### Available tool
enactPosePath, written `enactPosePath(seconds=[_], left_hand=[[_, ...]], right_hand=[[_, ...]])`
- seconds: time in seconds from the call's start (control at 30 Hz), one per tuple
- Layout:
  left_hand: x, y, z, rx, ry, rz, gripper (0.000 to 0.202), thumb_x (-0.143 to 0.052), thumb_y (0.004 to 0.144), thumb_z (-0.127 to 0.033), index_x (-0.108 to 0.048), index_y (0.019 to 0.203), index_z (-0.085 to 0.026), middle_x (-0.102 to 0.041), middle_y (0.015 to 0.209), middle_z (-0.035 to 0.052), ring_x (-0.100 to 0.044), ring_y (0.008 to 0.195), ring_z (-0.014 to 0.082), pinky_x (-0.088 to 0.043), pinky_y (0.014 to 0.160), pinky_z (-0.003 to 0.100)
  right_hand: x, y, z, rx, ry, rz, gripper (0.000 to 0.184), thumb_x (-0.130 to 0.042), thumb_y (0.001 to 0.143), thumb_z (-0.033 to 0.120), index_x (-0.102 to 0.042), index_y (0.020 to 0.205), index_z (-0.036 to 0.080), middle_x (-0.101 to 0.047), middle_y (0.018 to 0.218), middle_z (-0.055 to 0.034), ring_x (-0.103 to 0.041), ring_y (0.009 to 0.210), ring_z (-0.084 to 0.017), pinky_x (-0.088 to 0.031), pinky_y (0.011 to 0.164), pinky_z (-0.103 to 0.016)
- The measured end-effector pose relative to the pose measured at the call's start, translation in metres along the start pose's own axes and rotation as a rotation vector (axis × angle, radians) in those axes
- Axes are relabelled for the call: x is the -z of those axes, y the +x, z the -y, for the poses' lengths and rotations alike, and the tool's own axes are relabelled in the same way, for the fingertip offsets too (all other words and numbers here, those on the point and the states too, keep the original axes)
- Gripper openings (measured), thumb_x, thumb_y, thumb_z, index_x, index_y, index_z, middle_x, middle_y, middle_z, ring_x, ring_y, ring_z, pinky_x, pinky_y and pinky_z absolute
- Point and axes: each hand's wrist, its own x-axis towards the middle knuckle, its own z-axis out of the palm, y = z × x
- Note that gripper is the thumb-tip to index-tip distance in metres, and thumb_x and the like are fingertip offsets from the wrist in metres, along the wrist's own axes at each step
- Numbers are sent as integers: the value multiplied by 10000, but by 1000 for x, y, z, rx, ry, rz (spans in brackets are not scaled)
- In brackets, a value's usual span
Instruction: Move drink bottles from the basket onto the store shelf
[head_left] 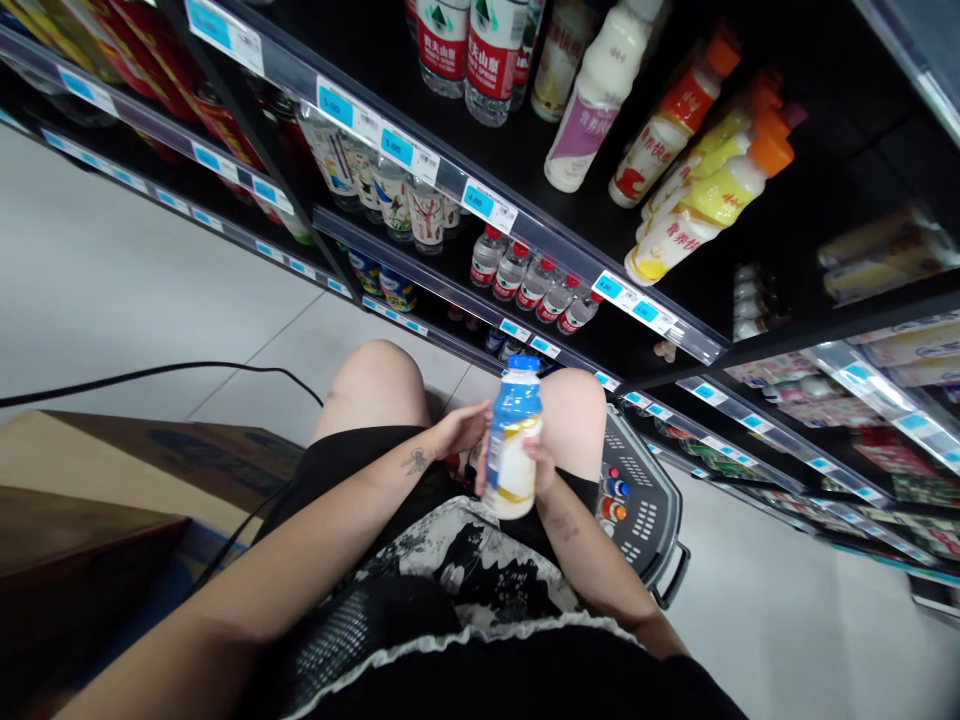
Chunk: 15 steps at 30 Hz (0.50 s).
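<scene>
Frill-edged blk top (517,680) nearest, R hand (544,466) grips glossy rnd btl (511,448).

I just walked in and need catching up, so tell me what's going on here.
A person, seated or squatting low, faces store shelves stocked with bottles. Their right hand grips a blue-capped bottle in front of their body; the left hand is right beside it, though whether it touches is hard to tell. To the person's right is a dark basket with capped bottles inside.
</scene>
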Motion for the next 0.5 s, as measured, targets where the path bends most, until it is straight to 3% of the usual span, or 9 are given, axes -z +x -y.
enactPosePath(seconds=[0.07,0.17,0.3,0.5], left_hand=[[3,2,-1,-41,-78,-6,686,-579,816,-718,-774,1061,-107,-802,1084,176,-698,1125,366,-502,1031,455],[6,5,-1,-138,-144,-56,612,-555,788,-659,-775,931,-106,-801,1018,180,-682,1162,374,-480,1080,471],[6,6,-1,-196,-157,-177,550,-471,844,-622,-720,731,-144,-789,914,156,-647,1190,353,-474,1090,435],[12,2,1,-189,-80,-130,618,-473,802,-720,-714,724,-157,-768,871,155,-649,1157,383,-504,1031,424]], right_hand=[[-8,8,-6,72,-247,-363,685,-809,589,716,-632,982,184,-771,841,-90,-764,813,-287,-641,781,-433],[-12,20,-8,42,-657,-613,577,-882,637,560,-720,1064,207,-785,1067,-66,-737,1073,-290,-565,1020,-448],[-10,27,-5,-101,-874,-600,552,-890,695,523,-754,1145,234,-794,1125,-39,-729,1117,-273,-558,1032,-434],[-18,28,-7,-53,-964,-649,630,-947,612,447,-735,1164,231,-789,1145,-44,-742,1086,-276,-575,997,-422]])
